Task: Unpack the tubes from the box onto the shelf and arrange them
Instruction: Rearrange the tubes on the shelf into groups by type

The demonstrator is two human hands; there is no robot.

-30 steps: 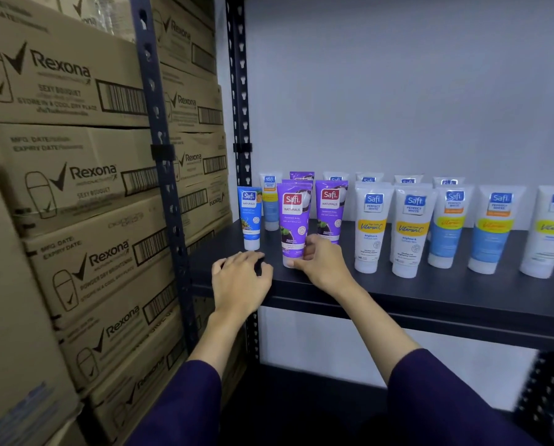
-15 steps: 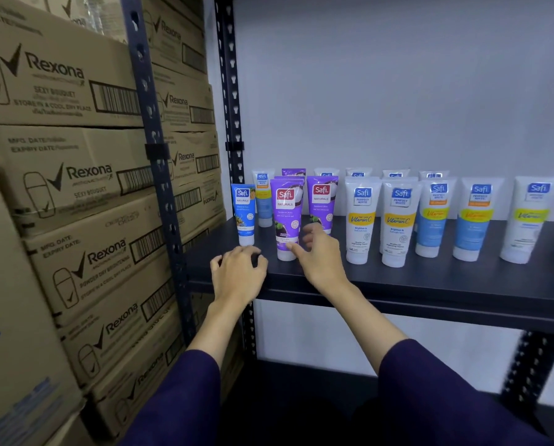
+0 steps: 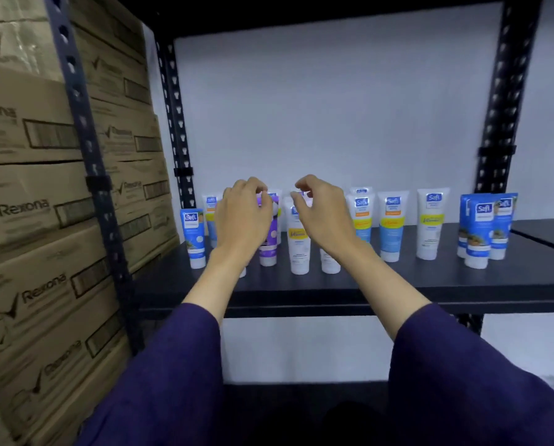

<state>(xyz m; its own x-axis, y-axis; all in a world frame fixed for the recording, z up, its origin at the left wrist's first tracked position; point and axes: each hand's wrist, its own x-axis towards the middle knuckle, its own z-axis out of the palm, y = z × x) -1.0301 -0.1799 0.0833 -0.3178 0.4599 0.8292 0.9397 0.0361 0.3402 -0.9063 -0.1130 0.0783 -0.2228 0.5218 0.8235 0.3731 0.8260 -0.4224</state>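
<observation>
- Tubes stand cap-down on the shelf (image 3: 397, 284), in a loose front row plus a second row behind. Step in hand looks like arranging; no box for unpacking in view.
- Purple tube (image 3: 268, 239) stands left of centre, mostly hidden by the left hand (image 3: 241, 220). Fingers are curled near its top edge; frame is blurred, so I can't tell if they pinch it or just hover in front.
- Right hand (image 3: 320, 214) is raised in front of the white-and-yellow tube (image 3: 299, 246) and its neighbour. Fingers (image 3: 301, 188) curled loosely with thumb and forefinger close together, nothing visibly between them. Can't tell if it's touching a back-row tube.
- Small blue tube (image 3: 195, 238) sits at the far left end, just beside the purple one's group. White tube (image 3: 431, 223) stands apart to the right, with a gap either side. Blue cluster (image 3: 481, 230) is bunched together at the far right.
- To do it well: grip each tube low on the body, not at the crimped top. These are tall on narrow caps and will likely tip and domino.
- Move one tube at a time with one hand, steady the neighbours with the other.
- Group by colour: purple with purple, yellow-band with yellow-band. Labels front.
- Close the gaps around the white tube and keep the front row lined up with the shelf edge.
- Rexona cartons (image 3: 37, 204) stacked left of the upright post (image 3: 85, 156); not part of this step.
</observation>
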